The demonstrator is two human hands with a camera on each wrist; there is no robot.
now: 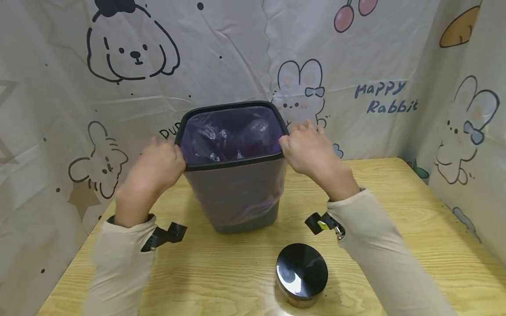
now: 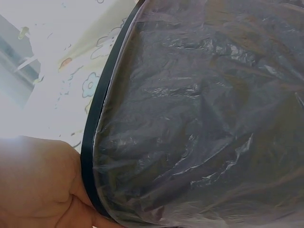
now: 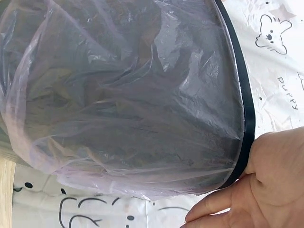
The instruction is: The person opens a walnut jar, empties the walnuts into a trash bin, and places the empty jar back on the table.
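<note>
A grey trash can (image 1: 253, 221) is in the middle of the head view, lined with a thin purple plastic bag (image 1: 233, 131). The bag folds over the outside and hangs down most of the wall, as the left wrist view shows on the bag (image 2: 190, 109). A black rim ring (image 1: 237, 164) lies over it around the mouth. My left hand (image 1: 158, 164) grips the ring's left side; my right hand (image 1: 310, 147) grips the right side, its thumb and fingers about the ring (image 3: 246, 114) in the right wrist view. The left fingertips are mostly hidden.
A round jar with a shiny black lid (image 1: 302, 270) stands on the wooden table (image 1: 221, 272), in front of the can and between my forearms. A white cloth with cartoon drawings (image 1: 233, 52) hangs behind and on both sides.
</note>
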